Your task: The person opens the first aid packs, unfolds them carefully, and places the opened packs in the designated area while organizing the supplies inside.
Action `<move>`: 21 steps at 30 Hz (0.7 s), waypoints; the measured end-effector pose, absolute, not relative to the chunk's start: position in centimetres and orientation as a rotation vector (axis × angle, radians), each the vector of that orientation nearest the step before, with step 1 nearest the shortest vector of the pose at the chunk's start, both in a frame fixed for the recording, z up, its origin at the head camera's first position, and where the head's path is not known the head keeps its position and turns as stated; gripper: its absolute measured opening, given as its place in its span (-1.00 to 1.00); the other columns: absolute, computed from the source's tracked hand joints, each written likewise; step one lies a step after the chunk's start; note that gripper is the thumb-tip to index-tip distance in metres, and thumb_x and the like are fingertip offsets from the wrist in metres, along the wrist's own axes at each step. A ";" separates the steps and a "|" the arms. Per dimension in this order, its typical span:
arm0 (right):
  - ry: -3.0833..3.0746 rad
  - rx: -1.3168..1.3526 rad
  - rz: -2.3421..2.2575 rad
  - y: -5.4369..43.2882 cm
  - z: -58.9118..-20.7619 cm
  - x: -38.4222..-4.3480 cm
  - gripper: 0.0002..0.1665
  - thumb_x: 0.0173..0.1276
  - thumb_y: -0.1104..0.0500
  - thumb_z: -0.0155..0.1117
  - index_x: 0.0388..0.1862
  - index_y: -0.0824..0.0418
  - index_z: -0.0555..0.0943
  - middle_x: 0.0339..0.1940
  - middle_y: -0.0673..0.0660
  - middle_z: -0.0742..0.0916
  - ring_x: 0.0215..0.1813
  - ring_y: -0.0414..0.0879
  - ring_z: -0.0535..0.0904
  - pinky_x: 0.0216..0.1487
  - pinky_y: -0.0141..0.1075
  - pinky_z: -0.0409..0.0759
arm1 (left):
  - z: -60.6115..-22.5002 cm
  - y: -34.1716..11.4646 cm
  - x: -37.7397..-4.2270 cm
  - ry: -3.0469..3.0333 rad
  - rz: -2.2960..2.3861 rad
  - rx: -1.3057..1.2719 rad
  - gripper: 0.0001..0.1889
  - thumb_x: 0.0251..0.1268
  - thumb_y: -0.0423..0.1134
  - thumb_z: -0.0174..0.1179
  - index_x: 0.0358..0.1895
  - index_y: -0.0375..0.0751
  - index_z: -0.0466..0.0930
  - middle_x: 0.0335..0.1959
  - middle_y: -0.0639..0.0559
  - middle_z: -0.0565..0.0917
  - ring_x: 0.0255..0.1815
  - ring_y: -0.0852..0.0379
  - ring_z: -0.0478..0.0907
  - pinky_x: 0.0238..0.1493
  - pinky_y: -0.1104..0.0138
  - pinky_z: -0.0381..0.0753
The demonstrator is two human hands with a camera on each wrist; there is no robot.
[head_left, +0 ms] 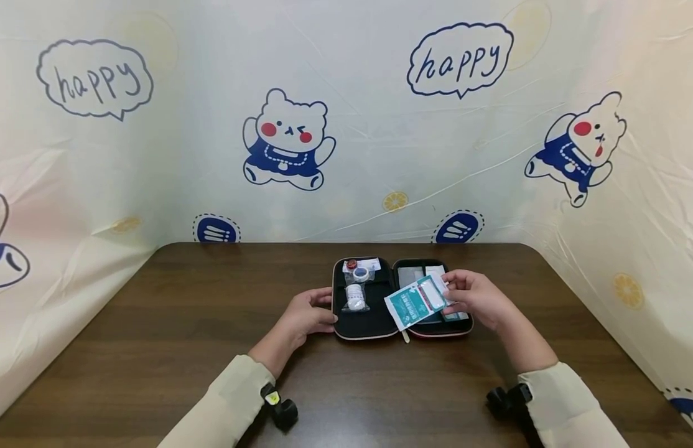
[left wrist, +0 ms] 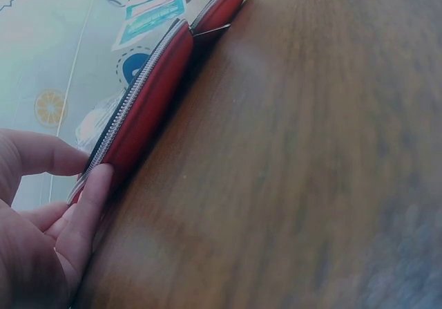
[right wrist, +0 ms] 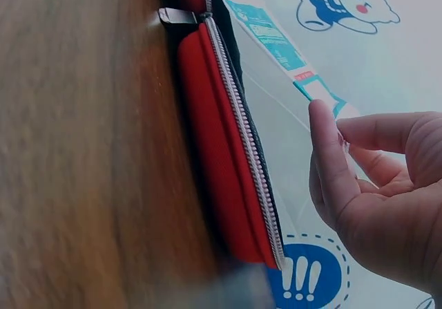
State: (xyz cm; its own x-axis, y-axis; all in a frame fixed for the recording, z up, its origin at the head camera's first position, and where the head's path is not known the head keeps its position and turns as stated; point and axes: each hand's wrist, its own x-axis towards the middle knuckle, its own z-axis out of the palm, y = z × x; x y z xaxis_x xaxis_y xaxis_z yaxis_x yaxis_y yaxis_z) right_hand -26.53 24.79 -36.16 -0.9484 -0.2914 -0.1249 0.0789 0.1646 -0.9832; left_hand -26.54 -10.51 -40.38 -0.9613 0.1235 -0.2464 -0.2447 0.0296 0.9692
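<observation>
A red zip case [left wrist: 148,105] with a black inside lies unfolded on the table. At its left edge, my left hand [head_left: 307,318] grips the rim between thumb and fingers. My right hand [head_left: 478,298] pinches the right end of a teal and white packet [head_left: 416,303], held tilted over the case's right half. In the right wrist view the packet [right wrist: 269,36] stands clear above the zip edge. The case's left half holds a bagged white roll [head_left: 355,297], a roll of tape [head_left: 361,274] and a small red-capped item [head_left: 352,264]. More packets [head_left: 455,316] lie in the right half, partly hidden.
The brown wooden table [head_left: 212,298] extends around the case. Behind it hangs a pale printed cloth [head_left: 369,143], with more cloth along both sides. A zip pull [head_left: 405,336] sticks out at the case's front, by the fold.
</observation>
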 end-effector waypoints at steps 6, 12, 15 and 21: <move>2.187 -0.239 -1.853 25.9 -35.8 -26.7 -0.55 0.39 0.41 0.16 0.19 0.55 0.34 -0.17 0.23 0.56 -0.20 -0.03 0.60 -0.14 -0.22 0.70 | -40.3 -10.5 -26.6 2.038 2.022 -0.126 -0.32 0.04 -0.67 0.25 0.32 -0.26 0.43 0.15 -0.26 0.50 -0.31 0.03 0.62 -0.27 0.17 0.72; 2.204 -0.243 -1.880 27.0 -35.4 -26.9 -0.52 0.38 0.41 0.16 0.20 0.58 0.32 -0.20 0.18 0.62 -0.22 -0.07 0.62 -0.11 -0.21 0.69 | -40.3 -10.5 -26.6 2.036 2.021 -0.122 -0.31 0.03 -0.67 0.25 0.32 -0.26 0.42 0.16 -0.27 0.50 -0.31 0.02 0.62 -0.28 0.18 0.72; 2.209 -0.227 -1.880 27.4 -35.4 -26.9 -0.51 0.37 0.42 0.16 0.21 0.58 0.31 -0.21 0.17 0.62 -0.22 -0.07 0.62 -0.09 -0.19 0.68 | -40.3 -10.5 -26.7 2.037 2.016 -0.125 -0.32 0.03 -0.67 0.25 0.32 -0.26 0.43 0.16 -0.27 0.50 -0.31 0.02 0.62 -0.28 0.18 0.72; 2.225 -0.213 -1.871 27.8 -35.5 -27.1 -0.52 0.38 0.39 0.15 0.21 0.56 0.31 -0.16 0.20 0.60 -0.19 -0.05 0.62 -0.10 -0.20 0.69 | -40.5 -10.5 -26.7 2.041 2.020 -0.129 -0.32 0.01 -0.69 0.24 0.30 -0.28 0.44 0.13 -0.26 0.52 -0.32 0.02 0.62 -0.30 0.18 0.73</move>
